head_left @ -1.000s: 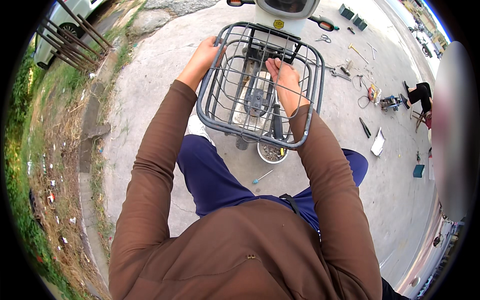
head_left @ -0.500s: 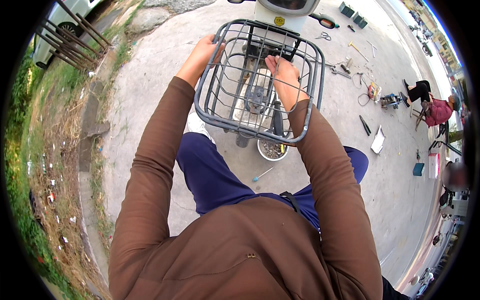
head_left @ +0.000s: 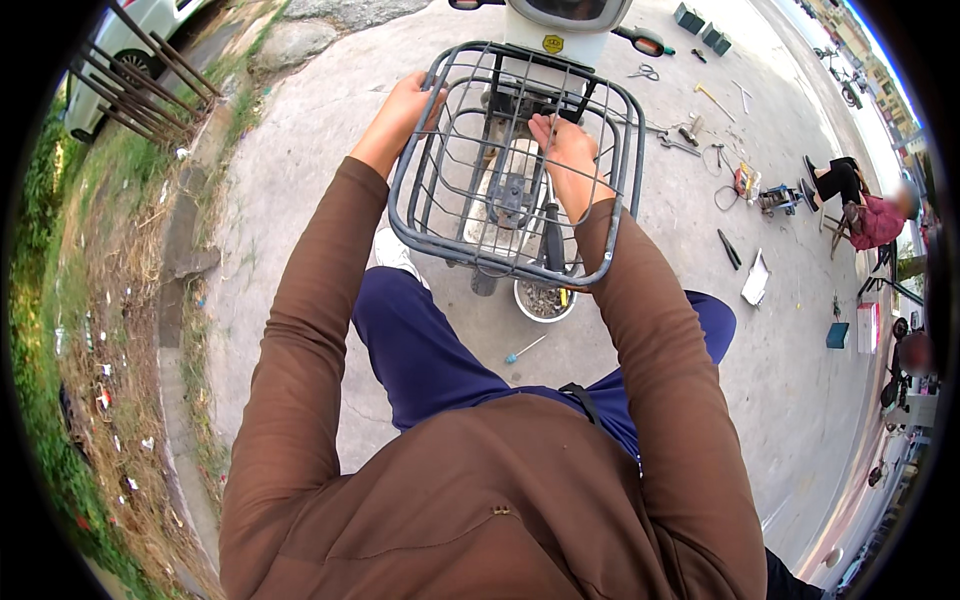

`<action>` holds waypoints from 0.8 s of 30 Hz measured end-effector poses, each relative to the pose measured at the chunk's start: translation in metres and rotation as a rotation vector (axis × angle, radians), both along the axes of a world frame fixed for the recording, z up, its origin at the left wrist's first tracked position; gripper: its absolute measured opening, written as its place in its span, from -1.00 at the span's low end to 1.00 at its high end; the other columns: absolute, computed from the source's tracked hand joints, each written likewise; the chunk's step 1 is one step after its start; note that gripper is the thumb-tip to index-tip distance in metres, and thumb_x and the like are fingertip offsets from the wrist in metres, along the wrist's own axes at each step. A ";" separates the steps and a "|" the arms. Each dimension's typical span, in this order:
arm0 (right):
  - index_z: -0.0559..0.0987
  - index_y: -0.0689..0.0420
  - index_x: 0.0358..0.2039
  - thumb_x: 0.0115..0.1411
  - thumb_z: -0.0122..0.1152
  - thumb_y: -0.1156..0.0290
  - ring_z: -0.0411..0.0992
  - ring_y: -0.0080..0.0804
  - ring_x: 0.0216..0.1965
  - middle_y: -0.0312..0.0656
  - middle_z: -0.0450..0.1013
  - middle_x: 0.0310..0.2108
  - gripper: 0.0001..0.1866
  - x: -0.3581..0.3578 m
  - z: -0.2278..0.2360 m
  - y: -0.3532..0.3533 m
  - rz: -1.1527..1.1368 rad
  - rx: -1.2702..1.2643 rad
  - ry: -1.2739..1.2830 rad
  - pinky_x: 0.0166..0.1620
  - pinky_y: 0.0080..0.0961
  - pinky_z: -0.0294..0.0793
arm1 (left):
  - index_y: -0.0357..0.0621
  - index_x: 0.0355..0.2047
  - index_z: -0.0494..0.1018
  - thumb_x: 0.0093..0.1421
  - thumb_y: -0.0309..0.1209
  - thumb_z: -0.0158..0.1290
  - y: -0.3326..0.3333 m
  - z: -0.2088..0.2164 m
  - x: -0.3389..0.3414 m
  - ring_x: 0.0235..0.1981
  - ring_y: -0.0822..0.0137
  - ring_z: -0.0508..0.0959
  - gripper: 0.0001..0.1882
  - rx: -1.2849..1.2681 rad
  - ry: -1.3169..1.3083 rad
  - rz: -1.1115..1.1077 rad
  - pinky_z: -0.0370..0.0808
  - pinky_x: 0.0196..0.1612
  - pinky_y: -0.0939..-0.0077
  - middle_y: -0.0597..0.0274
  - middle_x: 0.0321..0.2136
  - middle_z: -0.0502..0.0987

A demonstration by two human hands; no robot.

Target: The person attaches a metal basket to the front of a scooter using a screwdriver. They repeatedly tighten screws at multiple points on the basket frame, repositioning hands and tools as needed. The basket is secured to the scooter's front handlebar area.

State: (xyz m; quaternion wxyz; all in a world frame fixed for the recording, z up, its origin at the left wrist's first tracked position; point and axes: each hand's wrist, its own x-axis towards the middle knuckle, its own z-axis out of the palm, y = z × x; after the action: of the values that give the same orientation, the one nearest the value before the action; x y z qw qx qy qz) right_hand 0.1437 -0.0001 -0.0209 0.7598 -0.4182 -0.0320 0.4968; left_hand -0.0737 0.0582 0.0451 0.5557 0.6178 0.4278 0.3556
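Note:
A black wire basket is at the front of a white scooter. My left hand is closed around the basket's left rim. Beyond the wires, my right hand has its fingers pressed together close to the black bracket at the basket's back. Wires cross in front of this hand, and I cannot make out what its fingertips hold. Below the basket stands a white bowl of small metal parts, with a black-handled tool upright beside my right wrist. A blue-handled screwdriver lies on the concrete nearer me.
To the right lie pliers, a wrench, a yellow-handled hammer and scissors. A seated person is farther right. Grass and a low curb run along the left, with metal bars and a car behind.
My left hand keeps its hold on the rim. My right hand has barely shifted beyond the wires, and the basket is almost unmoved.

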 end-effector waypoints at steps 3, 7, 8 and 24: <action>0.28 0.48 -0.27 0.19 -0.11 0.69 0.45 -0.03 -0.16 0.10 0.33 -0.24 -0.88 -0.001 -0.001 -0.002 -0.010 0.037 0.021 -0.03 -0.22 0.57 | -0.20 -0.40 0.34 0.12 -0.43 0.01 0.003 -0.002 0.002 -0.76 0.57 0.24 -0.89 0.007 -0.020 0.003 0.13 -0.73 0.63 0.42 -0.74 0.29; 0.28 0.48 -0.29 0.17 -0.09 0.70 0.44 -0.03 -0.15 0.09 0.33 -0.24 -0.89 0.004 -0.007 -0.002 0.011 0.097 0.078 -0.02 -0.22 0.56 | -0.20 -0.40 0.33 0.13 -0.42 0.01 0.002 -0.002 0.005 -0.76 0.58 0.24 -0.88 0.006 0.012 0.005 0.13 -0.73 0.63 0.42 -0.74 0.28; 0.28 0.48 -0.30 0.17 -0.08 0.70 0.44 -0.02 -0.15 0.09 0.33 -0.24 -0.89 0.004 -0.005 -0.002 0.019 0.117 0.094 -0.02 -0.22 0.56 | -0.20 -0.39 0.33 0.14 -0.42 0.01 0.002 -0.001 0.004 -0.77 0.58 0.23 -0.88 0.002 0.014 0.008 0.13 -0.73 0.62 0.42 -0.75 0.28; 0.25 0.55 -0.23 0.14 -0.12 0.72 0.42 0.02 -0.15 0.15 0.28 -0.21 -0.81 -0.005 0.006 -0.007 0.038 0.105 0.031 -0.05 -0.20 0.55 | -0.19 -0.36 0.34 0.14 -0.42 0.00 0.006 -0.008 -0.006 -0.80 0.59 0.21 -0.88 0.003 -0.014 -0.011 0.08 -0.78 0.64 0.46 -0.74 0.27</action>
State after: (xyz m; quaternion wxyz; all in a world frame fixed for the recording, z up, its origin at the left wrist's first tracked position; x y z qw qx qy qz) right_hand 0.1391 -0.0069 -0.0146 0.7716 -0.3694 -0.0543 0.5149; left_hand -0.0792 0.0646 0.0368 0.5597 0.6184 0.4201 0.3575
